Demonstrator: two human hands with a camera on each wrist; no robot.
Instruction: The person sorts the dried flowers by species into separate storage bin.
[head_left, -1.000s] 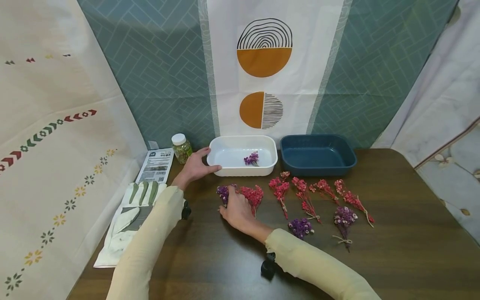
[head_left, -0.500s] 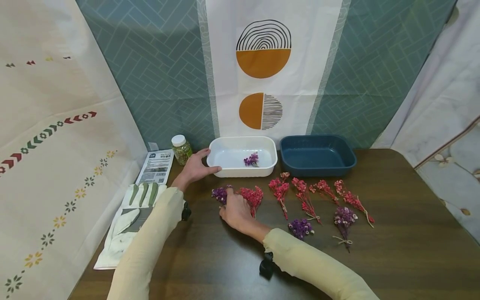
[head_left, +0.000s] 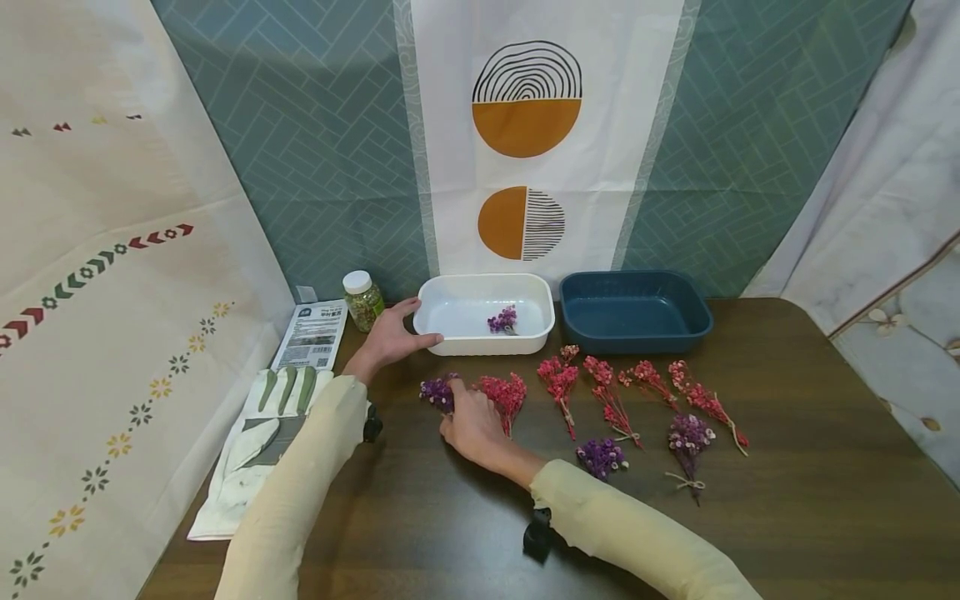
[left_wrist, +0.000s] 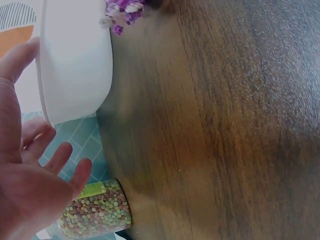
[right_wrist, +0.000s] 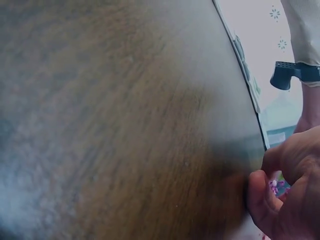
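In the head view, my left hand point(head_left: 389, 336) rests against the left end of the white container point(head_left: 483, 344), its fingers spread and fairly straight. A small purple sprig point(head_left: 503, 320) lies inside. My right hand point(head_left: 477, 426) is low over the table, curled on a purple flower bunch point(head_left: 437, 393), whose lower part it hides. Close beside its fingers lies a pink bunch point(head_left: 506, 395). In the left wrist view, fingers touch the container point(left_wrist: 75, 60) near its rim. Curled right fingers point(right_wrist: 260, 192) show in the right wrist view, purple blossoms point(right_wrist: 275, 186) behind them.
A blue container point(head_left: 636, 340) stands right of the white one. Several pink bunches point(head_left: 558, 379) and two purple bunches point(head_left: 602, 456) lie on the right half of the table. At left are a jar point(head_left: 363, 301), a printed packet point(head_left: 311, 333) and gloves point(head_left: 258, 442).
The purple bunch at my right fingers has shifted a little left, away from the pink bunch. My left hand has stayed at the white container.
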